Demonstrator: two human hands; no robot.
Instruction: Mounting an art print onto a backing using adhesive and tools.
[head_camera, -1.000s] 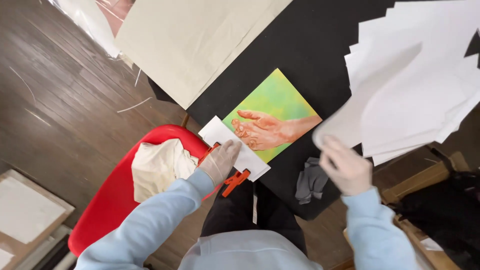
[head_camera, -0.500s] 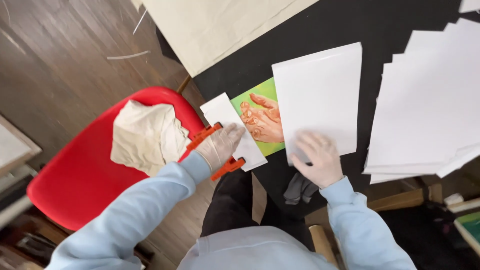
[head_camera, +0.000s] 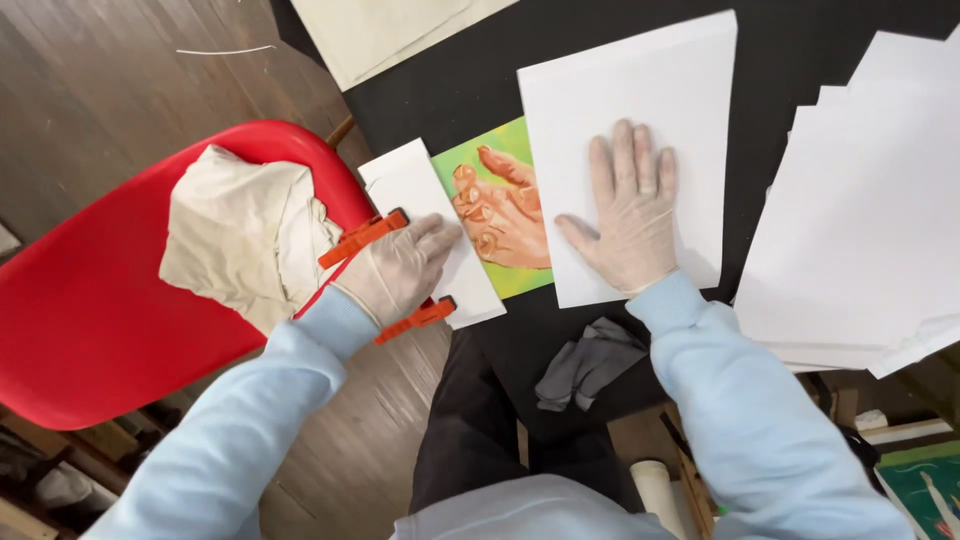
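Observation:
A green painting of an orange hand (head_camera: 495, 210) lies on a black table (head_camera: 800, 40). A large white sheet (head_camera: 640, 90) covers its right part. My right hand (head_camera: 625, 210), in a thin glove, lies flat with fingers spread on that sheet. A smaller white sheet (head_camera: 415, 190) covers the painting's left edge. My gloved left hand (head_camera: 400, 268) presses on this smaller sheet. Two orange clamps (head_camera: 362, 237) (head_camera: 415, 320) sit at its left edge, beside my left hand.
A red chair (head_camera: 90, 320) stands left of the table with a crumpled cream cloth (head_camera: 245, 235) on it. A stack of white sheets (head_camera: 860, 230) lies at the right. A grey rag (head_camera: 585, 362) rests near the table's front edge. A cream sheet (head_camera: 390, 30) lies at the back.
My right hand brought the large white sheet from the stack at the right and laid it flat over the painting. My left hand stayed on the smaller sheet by the clamps.

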